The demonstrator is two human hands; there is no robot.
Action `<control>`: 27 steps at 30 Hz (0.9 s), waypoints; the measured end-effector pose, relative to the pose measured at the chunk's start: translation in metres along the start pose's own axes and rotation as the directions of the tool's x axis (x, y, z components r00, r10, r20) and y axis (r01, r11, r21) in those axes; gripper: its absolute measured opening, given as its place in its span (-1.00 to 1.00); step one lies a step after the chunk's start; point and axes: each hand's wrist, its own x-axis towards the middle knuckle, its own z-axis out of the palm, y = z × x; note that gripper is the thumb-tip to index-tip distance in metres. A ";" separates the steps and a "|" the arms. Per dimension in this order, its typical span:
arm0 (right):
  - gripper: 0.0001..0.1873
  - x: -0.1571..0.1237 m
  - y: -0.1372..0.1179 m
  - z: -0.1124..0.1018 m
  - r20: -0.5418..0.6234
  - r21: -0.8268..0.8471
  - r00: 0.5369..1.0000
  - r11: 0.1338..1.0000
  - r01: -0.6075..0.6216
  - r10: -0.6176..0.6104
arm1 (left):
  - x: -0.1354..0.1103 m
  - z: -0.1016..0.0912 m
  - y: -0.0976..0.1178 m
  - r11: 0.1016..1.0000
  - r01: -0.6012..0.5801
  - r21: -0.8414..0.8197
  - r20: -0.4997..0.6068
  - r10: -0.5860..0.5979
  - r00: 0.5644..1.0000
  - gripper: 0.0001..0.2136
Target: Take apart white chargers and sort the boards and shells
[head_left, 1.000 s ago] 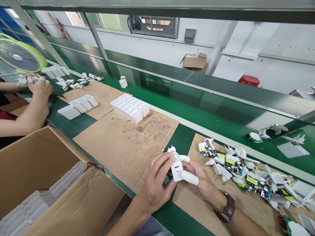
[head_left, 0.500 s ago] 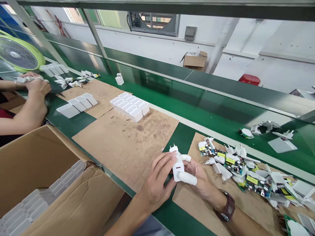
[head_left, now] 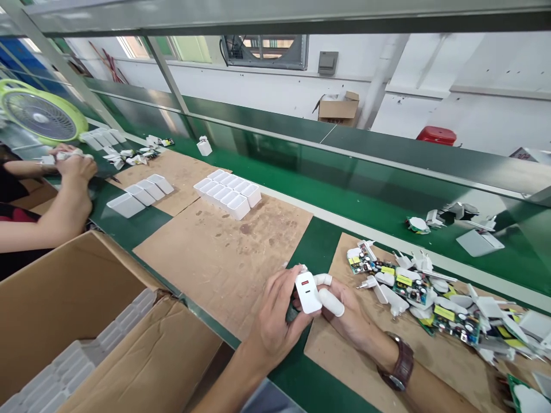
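Both my hands hold one white charger low in the middle of the view, its port face turned up toward me. My left hand curls round its left side. My right hand, with white finger cots on thumb and forefinger, pinches it from the right. A brown watch sits on my right wrist. To the right lies a heap of circuit boards and white plug parts on cardboard. A block of several empty white shells stands farther back on a stained cardboard sheet.
A green conveyor belt runs behind, carrying loose white parts. An open carton with white trays stands at lower left. Another person's hands work at the far left by a green fan and more white shells.
The charger has been tipped in my hands so its prongs point away and its port face shows. The loose parts on the belt have drifted left.
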 end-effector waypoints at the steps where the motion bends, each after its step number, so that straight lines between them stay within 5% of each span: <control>1: -0.53 0.000 0.002 -0.001 -0.002 -0.005 1.000 1.000 0.005 -0.005 | 0.000 0.000 -0.001 1.000 0.002 0.001 -0.003 -0.002 1.000 -0.30; 16: -0.62 0.003 0.000 0.003 0.030 0.069 0.999 0.997 0.030 -0.032 | -0.001 0.004 -0.007 1.000 0.012 -0.002 -0.006 -0.012 1.000 -0.26; 20: -0.64 0.004 -0.001 0.006 0.029 0.116 0.997 0.991 0.069 -0.073 | 0.005 -0.007 -0.007 0.985 0.156 -0.073 0.128 -0.146 0.981 -0.33; 24: -0.62 0.005 0.001 0.007 0.007 0.156 0.995 0.983 0.101 -0.103 | 0.015 -0.020 -0.008 0.930 0.352 -0.109 0.282 -0.310 0.908 -0.38; 27: -0.60 0.007 0.003 0.007 -0.017 0.180 0.993 0.976 0.119 -0.118 | 0.022 -0.022 -0.012 0.900 0.401 -0.169 0.326 -0.333 0.885 -0.38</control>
